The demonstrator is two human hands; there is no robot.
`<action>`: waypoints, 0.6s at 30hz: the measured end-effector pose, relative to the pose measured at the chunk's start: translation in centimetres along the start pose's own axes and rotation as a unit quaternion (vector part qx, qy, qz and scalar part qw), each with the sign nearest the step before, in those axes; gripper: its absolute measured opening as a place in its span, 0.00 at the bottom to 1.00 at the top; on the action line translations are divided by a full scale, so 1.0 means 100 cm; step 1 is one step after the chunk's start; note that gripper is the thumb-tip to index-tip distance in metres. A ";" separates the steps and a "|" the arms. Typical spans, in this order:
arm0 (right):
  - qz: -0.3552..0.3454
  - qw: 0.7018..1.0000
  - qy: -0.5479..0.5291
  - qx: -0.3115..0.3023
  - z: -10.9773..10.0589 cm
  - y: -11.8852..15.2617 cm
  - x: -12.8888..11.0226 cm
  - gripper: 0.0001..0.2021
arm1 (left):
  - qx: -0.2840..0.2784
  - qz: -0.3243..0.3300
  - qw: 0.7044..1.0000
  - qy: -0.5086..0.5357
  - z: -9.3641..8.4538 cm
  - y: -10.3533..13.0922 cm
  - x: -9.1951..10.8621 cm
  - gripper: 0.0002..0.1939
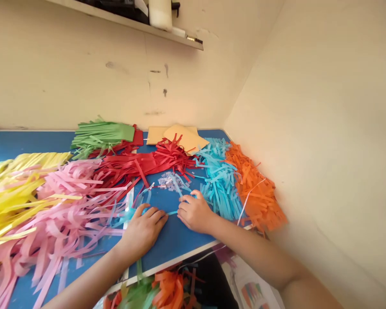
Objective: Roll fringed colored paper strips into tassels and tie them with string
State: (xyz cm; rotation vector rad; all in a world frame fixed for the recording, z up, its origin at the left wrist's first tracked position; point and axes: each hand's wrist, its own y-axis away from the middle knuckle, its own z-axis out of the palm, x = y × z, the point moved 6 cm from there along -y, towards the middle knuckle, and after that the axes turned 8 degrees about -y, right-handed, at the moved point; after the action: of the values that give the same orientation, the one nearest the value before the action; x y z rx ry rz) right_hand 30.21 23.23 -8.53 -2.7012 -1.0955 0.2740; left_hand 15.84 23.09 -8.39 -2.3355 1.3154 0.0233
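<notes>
Light-blue strip [172, 213] spans the gap between two bare hands over the blue tabletop [167, 240], near its front edge, in the head view. The right hand's [194, 212] grip pinches one end, thumb and fingers close together; the left hand [146, 227] bends its fingers over the other end beside a light-blue bunch [127, 214], and whether its grip is pressed together cannot be told. Just beyond lie pale scraps [171, 181]. Light-blue fringe [220, 184] and orange fringe [259, 186] crowd the right edge, a white string [249, 195] across the orange. Red fringe [141, 165] stretches across the middle; green fringe [103, 135] and yellow-orange sheets [183, 136] lie along the back edge. Pink streamers [67, 189] and yellow streamers [13, 193] cover the left side. Below the front edge, orange strips [170, 287] show; overhead, a wall shelf [125, 20] bears a whitish container [161, 15].
</notes>
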 end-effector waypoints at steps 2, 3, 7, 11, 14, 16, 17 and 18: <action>-0.005 1.000 0.020 0.018 0.005 -0.003 0.003 0.12 | 0.018 -0.012 1.000 0.007 0.003 -0.006 0.001 0.12; -0.004 1.000 0.022 0.022 0.007 -0.005 0.005 0.12 | 0.026 -0.017 0.999 0.006 0.005 -0.009 0.001 0.12; 0.029 0.998 -0.023 0.044 -0.005 -0.009 0.000 0.09 | 0.070 -0.028 0.997 -0.005 -0.002 -0.011 -0.002 0.14; 0.094 0.976 -0.173 0.099 -0.048 0.002 -0.031 0.07 | 0.145 -0.058 0.986 0.063 -0.047 0.007 0.000 0.15; 0.179 0.870 -0.453 0.073 -0.062 0.007 -0.046 0.15 | 0.175 -0.059 0.978 0.098 -0.085 0.021 0.009 0.17; 0.239 0.729 -0.642 0.018 -0.051 0.007 -0.053 0.19 | 0.173 -0.051 0.979 0.092 -0.101 0.025 0.015 0.17; 0.268 0.654 -0.707 -0.001 -0.043 0.007 -0.056 0.20 | 0.174 -0.052 0.979 0.093 -0.107 0.025 0.016 0.16; 0.295 0.591 -0.750 -0.009 -0.034 0.008 -0.059 0.21 | 0.182 -0.055 0.977 0.096 -0.111 0.025 0.018 0.15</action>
State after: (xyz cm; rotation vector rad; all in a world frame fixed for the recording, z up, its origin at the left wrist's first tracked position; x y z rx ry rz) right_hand 27.41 18.05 -4.89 -2.2013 -0.1140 2.9105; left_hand 12.51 16.18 0.17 -2.1284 1.1583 -0.4520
